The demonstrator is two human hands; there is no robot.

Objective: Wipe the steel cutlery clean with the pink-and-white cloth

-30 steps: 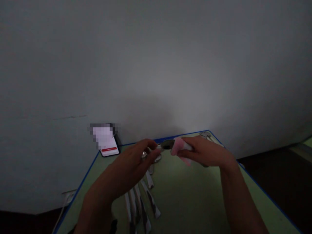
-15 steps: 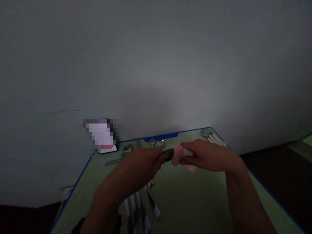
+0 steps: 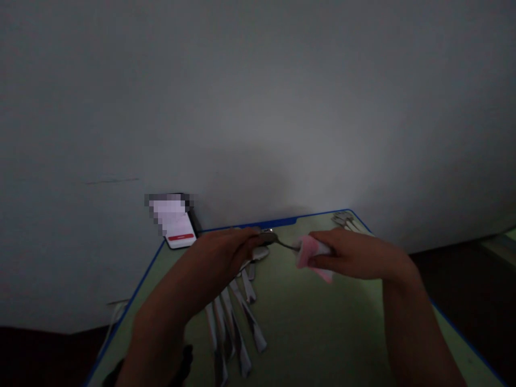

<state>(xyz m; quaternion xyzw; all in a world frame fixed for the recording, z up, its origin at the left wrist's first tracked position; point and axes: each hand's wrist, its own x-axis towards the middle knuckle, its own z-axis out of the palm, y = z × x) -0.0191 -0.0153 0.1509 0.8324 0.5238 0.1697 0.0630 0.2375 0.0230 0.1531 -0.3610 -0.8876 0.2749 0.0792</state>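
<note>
Over the table, my left hand (image 3: 223,252) is closed on the bowl end of a metal spoon (image 3: 287,245), whose thin neck points right. Around the far end of the spoon's handle sits a pink and white cloth (image 3: 308,251). My right hand (image 3: 357,252) pinches this cloth between thumb and fingers, and the handle's tip is hidden inside it. Below my left forearm lie several pieces of metal cutlery (image 3: 231,322), their handles toward me. Another spoon bowl (image 3: 262,253) shows just under my left fingers.
The pale green table (image 3: 306,333) has a blue edge and stands against a grey wall (image 3: 258,107). A lit phone (image 3: 179,228) leans on the wall at the back left. Several forks (image 3: 344,219) lie in the back right corner.
The cloth and my right hand have slid right, away from my left hand, baring the spoon's neck. My left hand has moved slightly left and up. The view has shifted a little.
</note>
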